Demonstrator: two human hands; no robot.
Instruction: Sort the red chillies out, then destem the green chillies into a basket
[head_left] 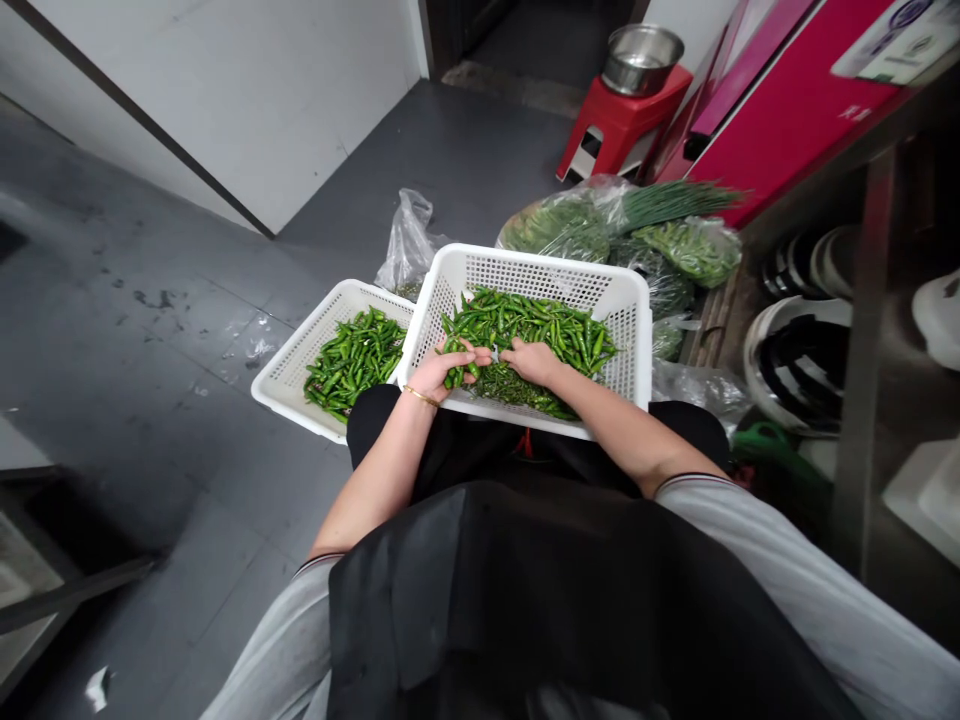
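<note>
A white perforated plastic basket (637,340) rests on my lap, with green chili peppers (525,318) heaped toward its far side. Small stems or thin green scraps (514,388) lie along its near side. My left hand (437,370), a bracelet at the wrist, is cupped around several green chilies inside the basket. Close beside it, my right hand (532,362) has its fingers bent together and pointing down; whatever they pinch is hidden. A second white basket (289,398), holding more green chilies (356,355), stands on the left against the first one.
Bagged greens (570,225) and a clear plastic bag (409,235) lie beyond the baskets. A red stool (626,125) carries a metal pot (643,60). Shelving with stacked bowls (799,360) stands at the right, and grey tiled floor (172,400) extends left.
</note>
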